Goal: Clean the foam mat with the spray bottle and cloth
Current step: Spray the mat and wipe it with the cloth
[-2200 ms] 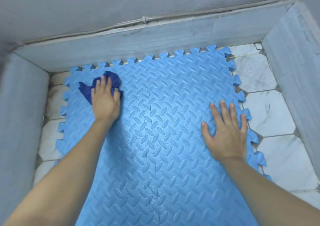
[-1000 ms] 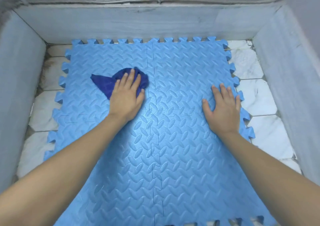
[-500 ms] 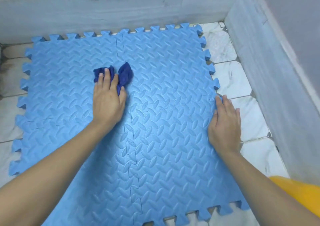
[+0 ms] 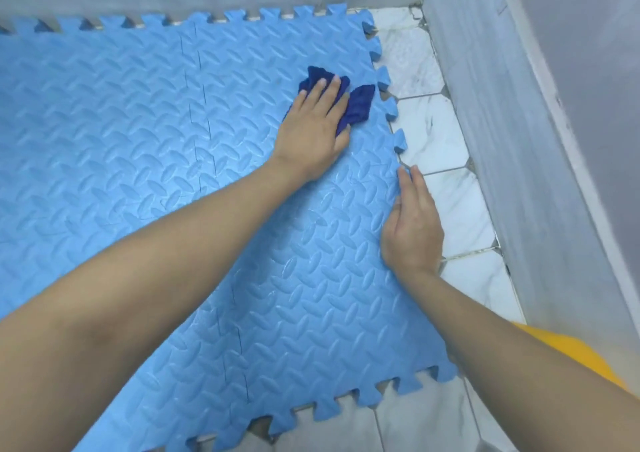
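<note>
A person's left hand [image 4: 317, 132], fingers flat, presses a dark blue cloth [image 4: 358, 105] onto the foam mat [image 4: 138, 139] near its 2 o'clock edge, while the right hand [image 4: 414, 229], open-gripped, pins the 3 o'clock edge, likely to stop sliding on the tiled floor [image 4: 446, 139].

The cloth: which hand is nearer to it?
Left. The left hand lies flat on the cloth, pressing it to the mat. The right hand rests apart from it, nearer the viewer, at the mat's right edge.
</note>
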{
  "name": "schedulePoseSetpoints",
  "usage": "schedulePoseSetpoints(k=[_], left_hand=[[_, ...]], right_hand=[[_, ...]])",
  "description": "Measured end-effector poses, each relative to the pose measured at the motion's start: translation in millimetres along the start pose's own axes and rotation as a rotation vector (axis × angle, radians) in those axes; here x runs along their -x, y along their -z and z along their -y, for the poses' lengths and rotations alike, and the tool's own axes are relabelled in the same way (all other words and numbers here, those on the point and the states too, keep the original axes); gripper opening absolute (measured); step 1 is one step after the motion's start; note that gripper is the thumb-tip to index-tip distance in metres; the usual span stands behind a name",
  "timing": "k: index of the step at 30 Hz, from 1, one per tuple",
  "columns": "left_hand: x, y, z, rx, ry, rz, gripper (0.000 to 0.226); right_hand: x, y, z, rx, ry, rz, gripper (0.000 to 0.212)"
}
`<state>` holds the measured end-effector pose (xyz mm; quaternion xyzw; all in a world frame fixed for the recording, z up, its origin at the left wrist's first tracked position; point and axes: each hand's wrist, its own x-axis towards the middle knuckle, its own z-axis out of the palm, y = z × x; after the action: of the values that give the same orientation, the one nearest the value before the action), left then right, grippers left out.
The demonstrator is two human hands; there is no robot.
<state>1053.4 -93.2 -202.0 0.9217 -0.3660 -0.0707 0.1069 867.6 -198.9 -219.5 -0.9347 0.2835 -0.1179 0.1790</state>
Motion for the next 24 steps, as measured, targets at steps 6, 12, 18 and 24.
schedulePoseSetpoints(k=[6, 12, 18, 24], left_hand=[[132, -22, -18, -0.071, -0.406, 0.057, 0.065], [147, 6, 99, 0.023, 0.227, -0.102, 0.064], [224, 24, 137, -0.105, 0.234, -0.046, 0.066], [354, 1, 90, -0.145, -0.004, 0.061, 0.067]], right_hand=[[0, 0, -2, -0.022, 0.0, -0.013, 0.051], [0, 3, 1, 0.01, -0.007, -0.002, 0.05], [-1, 1, -1, 0.128, 0.088, -0.03, 0.049], [53, -8, 68, 0.134, 0.316, 0.128, 0.05]])
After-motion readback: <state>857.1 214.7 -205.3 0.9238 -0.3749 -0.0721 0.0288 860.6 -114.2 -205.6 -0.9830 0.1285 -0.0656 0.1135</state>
